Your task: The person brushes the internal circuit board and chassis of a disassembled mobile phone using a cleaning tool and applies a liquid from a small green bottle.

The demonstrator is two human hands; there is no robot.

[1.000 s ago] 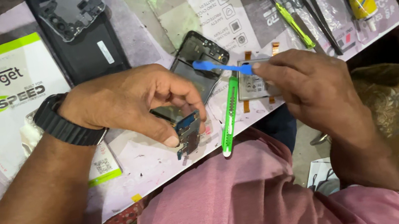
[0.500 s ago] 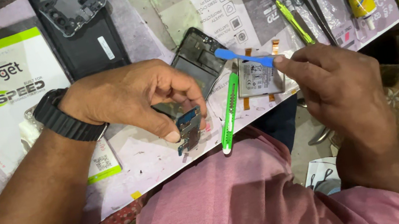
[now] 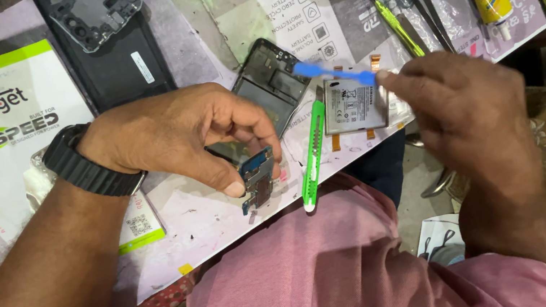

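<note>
The small circuit board (image 3: 256, 178) is a narrow blue and dark strip with tiny parts on it, and it stands nearly upright at the near edge of the workbench (image 3: 211, 222). The left hand (image 3: 182, 135) pinches the board's upper end between thumb and curled fingers (image 3: 262, 133), closed narrow around it. Just right of the board lies a green utility knife (image 3: 313, 151), pointing away from the person. Above the board rests an opened dark phone frame (image 3: 269, 81). The right hand (image 3: 462, 101), right of the knife, grips a thin blue plastic pry tool (image 3: 333, 73) between thumb and fingertips, its tip reaching toward the frame. Under the tool, beyond the knife, lies a flat silver battery (image 3: 353, 108).
</note>
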